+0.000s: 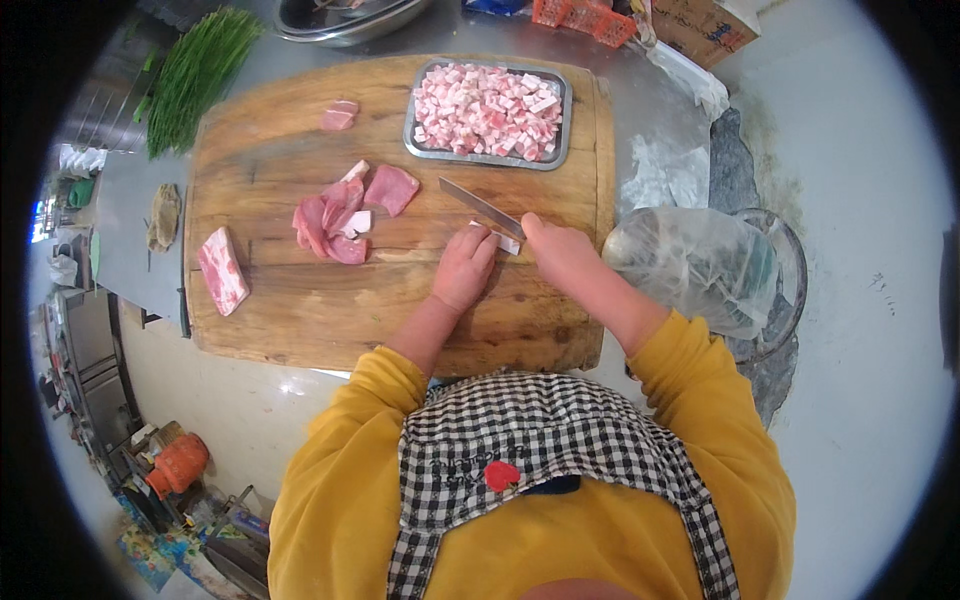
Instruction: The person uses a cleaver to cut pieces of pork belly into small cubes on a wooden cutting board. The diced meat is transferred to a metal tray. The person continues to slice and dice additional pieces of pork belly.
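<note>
My right hand (561, 251) grips a knife, its steel blade (480, 204) angled up to the left over the wooden chopping board (300, 315). Under the fingers of my left hand (466, 264) lies a pale strip of pork fat (508, 244), pressed to the board just left of the knife. Left of my hands is a loose pile of sliced pork (330, 221), with one flat slice (391, 190) beside it. A slab of fatty pork (223, 271) rests near the board's left edge, and a small meat piece (340, 115) lies farther back. Diced pork (487, 112) fills a metal tray (486, 158) at the back.
Green chives (199, 79) lie behind the board's left corner. Steel bowls (352, 26), an orange plastic basket (585, 21) and a cardboard box (705, 30) stand at the back. A clear plastic bag (694, 266) is at the right, a brown cloth-like item (163, 217) at the left.
</note>
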### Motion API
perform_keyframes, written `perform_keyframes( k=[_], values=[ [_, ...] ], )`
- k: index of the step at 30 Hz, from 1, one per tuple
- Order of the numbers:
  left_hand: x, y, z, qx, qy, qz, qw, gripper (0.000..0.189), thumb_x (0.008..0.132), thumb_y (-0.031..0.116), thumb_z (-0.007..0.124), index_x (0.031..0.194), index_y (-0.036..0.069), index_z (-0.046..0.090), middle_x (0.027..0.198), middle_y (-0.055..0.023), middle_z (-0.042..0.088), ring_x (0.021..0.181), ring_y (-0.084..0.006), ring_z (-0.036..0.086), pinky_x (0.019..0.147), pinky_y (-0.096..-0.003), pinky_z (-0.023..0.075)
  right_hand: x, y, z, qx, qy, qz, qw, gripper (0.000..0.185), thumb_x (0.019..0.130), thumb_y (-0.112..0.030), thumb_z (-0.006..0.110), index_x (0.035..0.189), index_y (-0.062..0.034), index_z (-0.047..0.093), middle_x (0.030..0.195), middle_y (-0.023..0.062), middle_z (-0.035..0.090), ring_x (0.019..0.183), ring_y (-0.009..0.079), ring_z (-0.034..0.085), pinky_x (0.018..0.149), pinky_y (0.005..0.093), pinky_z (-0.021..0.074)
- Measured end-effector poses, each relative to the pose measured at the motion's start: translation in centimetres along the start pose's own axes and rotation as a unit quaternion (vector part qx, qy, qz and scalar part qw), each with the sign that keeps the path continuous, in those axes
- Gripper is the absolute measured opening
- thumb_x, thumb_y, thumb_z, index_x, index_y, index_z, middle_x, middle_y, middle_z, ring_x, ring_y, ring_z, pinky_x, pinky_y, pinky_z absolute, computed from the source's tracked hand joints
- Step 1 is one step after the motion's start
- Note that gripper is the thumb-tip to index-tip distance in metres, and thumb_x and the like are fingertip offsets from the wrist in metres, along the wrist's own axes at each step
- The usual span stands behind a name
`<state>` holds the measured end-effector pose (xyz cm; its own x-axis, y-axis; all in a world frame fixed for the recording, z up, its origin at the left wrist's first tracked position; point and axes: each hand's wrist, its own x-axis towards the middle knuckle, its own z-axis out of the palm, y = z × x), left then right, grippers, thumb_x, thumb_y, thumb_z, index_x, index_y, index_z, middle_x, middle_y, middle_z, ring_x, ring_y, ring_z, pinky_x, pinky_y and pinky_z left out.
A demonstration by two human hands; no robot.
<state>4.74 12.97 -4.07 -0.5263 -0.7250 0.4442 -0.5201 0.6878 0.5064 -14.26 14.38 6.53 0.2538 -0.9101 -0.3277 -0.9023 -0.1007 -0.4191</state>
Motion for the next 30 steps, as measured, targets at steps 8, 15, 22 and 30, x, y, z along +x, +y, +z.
perform_keyframes(
  k=[8,15,22,30],
  values=[
    [-0.5,-0.4,0.2,-0.008,0.014,0.007,1.0,0.027,0.075,0.003,0.063,0.102,0.002,0.062,0.105,-0.0145,0.061,0.101,-0.0348,0.059,0.087,-0.0419,0.0499,-3.1,0.1,-1.2,-0.036,-0.059,0.009,0.998,0.009,0.089,-0.006,0.046,0.098,-0.0022,0.045,0.085,0.0219,0.066,0.08,0.0401,0.067,0.068,0.0494,0.0521],
    [0.0,-0.2,-0.1,0.0,0.004,-0.001,1.0,0.026,0.075,0.005,0.064,0.1,0.003,0.062,0.104,-0.0133,0.061,0.1,-0.0335,0.059,0.087,-0.0425,0.0493,0.4,-0.1,1.0,-0.034,-0.03,0.009,0.999,0.012,0.088,-0.003,0.048,0.1,-0.0024,0.046,0.089,0.0216,0.066,0.08,0.04,0.067,0.068,0.0493,0.0527],
    [0.6,0.7,-1.9,0.118,-0.123,0.012,0.985,0.027,0.073,0.006,0.066,0.099,0.007,0.061,0.104,-0.0095,0.06,0.096,-0.0284,0.058,0.082,-0.0412,0.0467,-1.7,0.4,1.4,-0.04,0.086,0.011,0.995,0.018,0.087,-0.005,0.051,0.104,-0.0034,0.048,0.097,0.0201,0.06,0.08,0.0389,0.066,0.066,0.0466,0.0536],
    [1.7,2.1,-6.5,-0.004,-0.052,-0.003,0.999,0.023,0.078,0.004,0.066,0.099,0.006,0.058,0.096,-0.0148,0.059,0.092,-0.0364,0.057,0.081,-0.0443,0.0465,-3.6,0.6,5.0,0.0,0.078,0.012,0.997,0.017,0.089,-0.006,0.048,0.105,-0.0013,0.048,0.109,0.0213,0.05,0.098,0.0387,0.059,0.08,0.0465,0.0501]
  ],
)
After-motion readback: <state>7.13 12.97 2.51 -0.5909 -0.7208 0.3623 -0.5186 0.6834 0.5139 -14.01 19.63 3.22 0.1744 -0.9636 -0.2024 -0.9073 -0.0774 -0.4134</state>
